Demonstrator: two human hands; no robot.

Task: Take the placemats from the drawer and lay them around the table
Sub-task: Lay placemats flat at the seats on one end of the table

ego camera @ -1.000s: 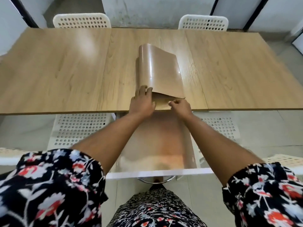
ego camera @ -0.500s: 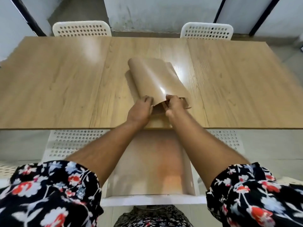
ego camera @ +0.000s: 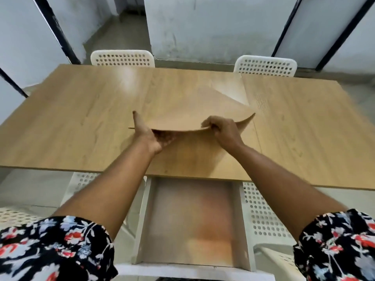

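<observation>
A tan placemat (ego camera: 188,110) is held flat a little above the middle of the wooden table (ego camera: 71,122), its near edge bowed upward. My left hand (ego camera: 149,136) supports that edge from below at the left, thumb up on top. My right hand (ego camera: 221,128) pinches the same edge further right. The mat's right corner curls up past my right hand. Below the table's near edge the white drawer (ego camera: 142,220) stands pulled out; its tan, blurred inside looks like a sheet lying flat.
Two white perforated chairs (ego camera: 121,57) (ego camera: 265,64) stand at the table's far side. Two more white perforated chair seats (ego camera: 81,183) (ego camera: 263,211) flank the drawer on the near side. Walls with dark frames lie beyond the table.
The curled placemat has been spread out flat and lifted above the table. My hands have moved apart along its near edge, and the view has tilted up.
</observation>
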